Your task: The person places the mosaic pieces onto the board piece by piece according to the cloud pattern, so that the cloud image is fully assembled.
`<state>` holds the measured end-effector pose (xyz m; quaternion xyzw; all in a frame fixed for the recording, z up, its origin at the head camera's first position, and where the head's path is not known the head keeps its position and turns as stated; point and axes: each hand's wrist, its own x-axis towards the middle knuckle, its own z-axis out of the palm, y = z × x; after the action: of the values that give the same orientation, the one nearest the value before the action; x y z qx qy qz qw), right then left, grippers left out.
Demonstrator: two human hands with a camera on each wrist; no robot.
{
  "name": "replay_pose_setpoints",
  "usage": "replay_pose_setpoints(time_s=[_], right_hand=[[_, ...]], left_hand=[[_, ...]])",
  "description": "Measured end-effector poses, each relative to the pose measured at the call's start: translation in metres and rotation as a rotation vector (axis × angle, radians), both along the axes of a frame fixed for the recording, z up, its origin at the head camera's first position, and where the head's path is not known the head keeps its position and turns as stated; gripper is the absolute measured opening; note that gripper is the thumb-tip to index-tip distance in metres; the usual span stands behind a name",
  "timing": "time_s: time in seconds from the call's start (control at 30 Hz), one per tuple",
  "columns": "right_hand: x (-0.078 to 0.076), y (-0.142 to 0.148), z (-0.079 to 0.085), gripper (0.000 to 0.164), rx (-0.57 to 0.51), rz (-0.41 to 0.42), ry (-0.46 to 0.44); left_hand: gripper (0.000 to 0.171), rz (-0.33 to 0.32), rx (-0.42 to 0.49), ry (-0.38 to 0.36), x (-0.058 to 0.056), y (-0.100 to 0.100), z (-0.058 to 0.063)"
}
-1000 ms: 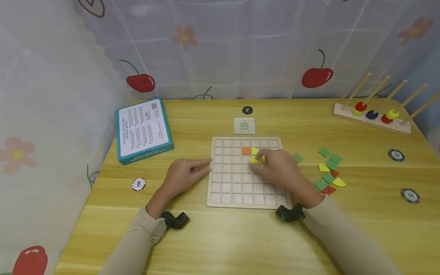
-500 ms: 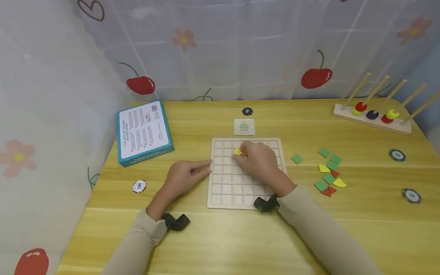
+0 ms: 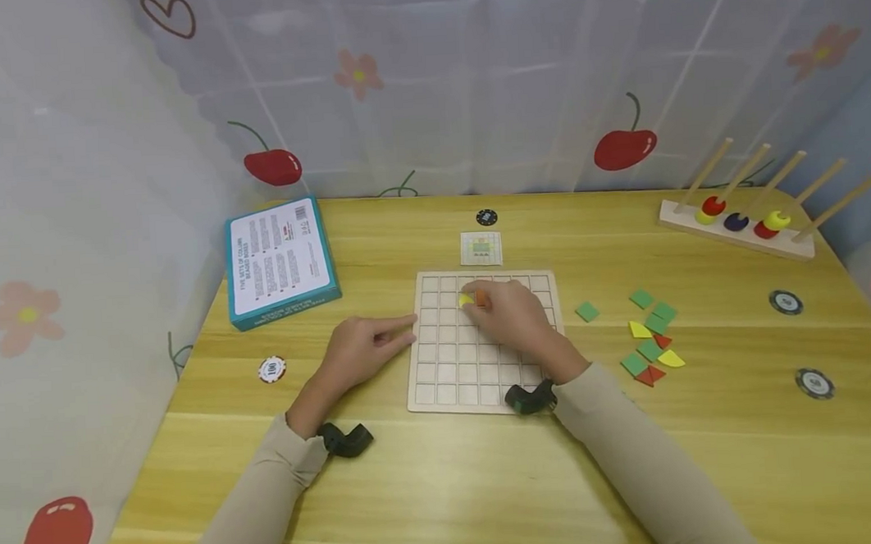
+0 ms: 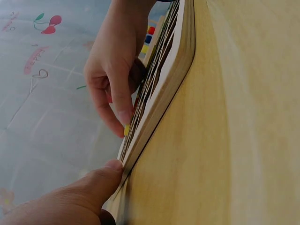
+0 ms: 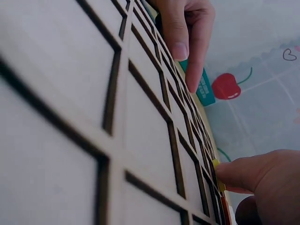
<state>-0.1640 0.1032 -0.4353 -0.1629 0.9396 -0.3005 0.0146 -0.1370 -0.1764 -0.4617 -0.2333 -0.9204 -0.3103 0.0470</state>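
We saw that the board was smooth, matt wood, its edge layered like plywood, and the tiles looked smooth and matt. We noted a wood-grained tabletop with a soft sheen, a smooth cardboard-like box, matt cloth sleeves, wooden pegs and a creased, faintly glossy curtain.

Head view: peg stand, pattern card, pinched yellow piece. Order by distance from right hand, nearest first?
From the right hand:
1. Yellow piece: between thumb and finger.
2. Pattern card: beyond the board.
3. Peg stand: far right.
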Motion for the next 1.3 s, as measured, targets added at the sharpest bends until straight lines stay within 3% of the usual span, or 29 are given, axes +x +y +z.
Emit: replay_pose_setpoints(time_s=[0.4, 0.73, 1.0, 1.3], right_hand=[[0.000, -0.004, -0.004, 0.031, 0.002, -0.067, 0.024], [0.005, 0.004, 0.007, 0.039, -0.044, -0.070, 0.004], [0.031, 0.040, 0.012, 0.033, -0.065, -0.076, -0.004], [0.077, 0.123, -0.007, 0.022, -0.120, -0.157, 0.210]], left_hand=[[0.032, -0.011, 0.002, 0.024, 0.000, -0.001, 0.001], [0.033, -0.009, 0.004, 0.029, -0.001, -0.004, -0.001], [0.033, 0.002, 0.004, 0.007, -0.001, -0.003, -0.002], [0.032, -0.001, 0.002, 0.008, -0.002, -0.002, -0.003]])
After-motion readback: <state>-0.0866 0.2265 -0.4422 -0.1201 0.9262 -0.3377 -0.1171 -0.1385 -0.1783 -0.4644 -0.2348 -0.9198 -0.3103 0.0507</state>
